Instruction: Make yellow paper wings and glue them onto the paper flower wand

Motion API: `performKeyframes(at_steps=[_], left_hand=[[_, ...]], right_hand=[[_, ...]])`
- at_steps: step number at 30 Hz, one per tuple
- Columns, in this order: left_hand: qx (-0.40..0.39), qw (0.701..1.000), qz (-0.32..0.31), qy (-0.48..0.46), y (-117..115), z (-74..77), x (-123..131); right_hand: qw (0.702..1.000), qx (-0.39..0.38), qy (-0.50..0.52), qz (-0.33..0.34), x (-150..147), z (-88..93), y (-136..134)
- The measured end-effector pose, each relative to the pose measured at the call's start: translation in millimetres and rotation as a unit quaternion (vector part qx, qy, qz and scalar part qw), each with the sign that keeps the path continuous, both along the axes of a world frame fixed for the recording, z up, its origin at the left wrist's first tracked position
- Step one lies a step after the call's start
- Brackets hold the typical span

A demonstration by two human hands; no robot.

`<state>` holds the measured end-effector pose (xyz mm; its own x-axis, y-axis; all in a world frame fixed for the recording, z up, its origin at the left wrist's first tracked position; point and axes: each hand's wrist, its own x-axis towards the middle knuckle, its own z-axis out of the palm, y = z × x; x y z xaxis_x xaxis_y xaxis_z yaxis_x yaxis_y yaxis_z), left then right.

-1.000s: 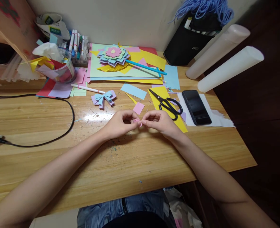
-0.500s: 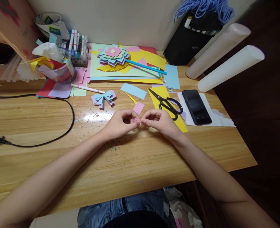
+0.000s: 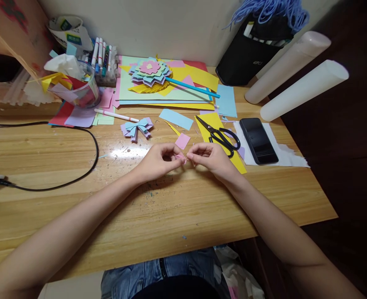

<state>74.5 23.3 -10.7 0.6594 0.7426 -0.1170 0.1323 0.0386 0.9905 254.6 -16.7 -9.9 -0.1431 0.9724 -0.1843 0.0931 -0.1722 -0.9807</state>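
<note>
Between the thumb and fingers of my left hand (image 3: 163,161) is a small folded piece of pink paper (image 3: 181,157). Right beside it, my right hand (image 3: 210,158) is pinched closed; whatever lies between its fingertips is too small to make out. Both hands hover low over the wooden table (image 3: 171,220). Just beyond the fingers lies a pink paper square (image 3: 182,141). Black-handled scissors (image 3: 220,137) rest on a yellow sheet (image 3: 205,124) near my right hand. A purple and blue paper bow (image 3: 137,129) sits beyond my left hand.
A layered paper flower (image 3: 149,71) with a blue stem lies on stacked coloured sheets at the back. To the right are a phone (image 3: 258,140) and white paper rolls (image 3: 304,91). A cup of scraps (image 3: 83,89), a marker (image 3: 116,115) and a black cable (image 3: 96,153) are on the left.
My right fingertips have drawn slightly away from my left ones, opening a small gap. The pink paper stays in my left hand.
</note>
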Motion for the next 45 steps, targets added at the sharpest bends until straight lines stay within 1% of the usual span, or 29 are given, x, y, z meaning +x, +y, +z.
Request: performKeyframes(at_steps=[6, 11, 17, 20, 23, 26, 29, 33, 36, 41, 45], left_hand=[[-0.009, 0.999, 0.017, -0.041, 3, -6.5, 0], [-0.028, 0.999, 0.004, -0.047, 4, -6.0, 0], [-0.018, 0.998, 0.029, -0.055, 6, -6.7, 0], [-0.022, 0.998, 0.032, -0.054, 6, -5.2, 0], [-0.032, 0.998, 0.033, -0.045, 6, -1.1, 1], [-0.030, 0.998, 0.053, -0.028, 7, 2.4, 1], [-0.026, 0.997, 0.066, -0.021, 7, 2.1, 1], [-0.022, 0.997, 0.068, -0.024, 7, -1.4, 1], [-0.014, 0.997, 0.072, -0.012, 5, -3.0, 2], [-0.008, 0.998, 0.064, 0.000, 5, -2.2, 3], [-0.021, 0.999, 0.034, -0.010, 7, 1.8, 0]], right_hand=[[1.000, -0.004, -0.026, -0.006, -1, 2.8, -1], [1.000, 0.004, -0.024, -0.012, 0, 0.9, 0], [0.999, -0.001, -0.030, -0.021, -3, 4.4, 0], [0.998, 0.009, -0.051, -0.036, -4, 7.2, 0], [0.997, 0.022, -0.062, -0.036, -3, 7.1, 0], [0.997, 0.031, -0.066, -0.038, 0, 5.3, 1], [0.997, 0.038, -0.059, -0.043, 1, 3.9, 1], [0.998, 0.035, -0.024, -0.045, -3, 2.7, 1], [0.998, 0.038, -0.017, -0.045, -7, 1.6, -1], [0.997, 0.042, -0.028, -0.055, -11, 1.8, -3], [0.998, 0.035, -0.037, -0.044, -10, 3.5, -3]])
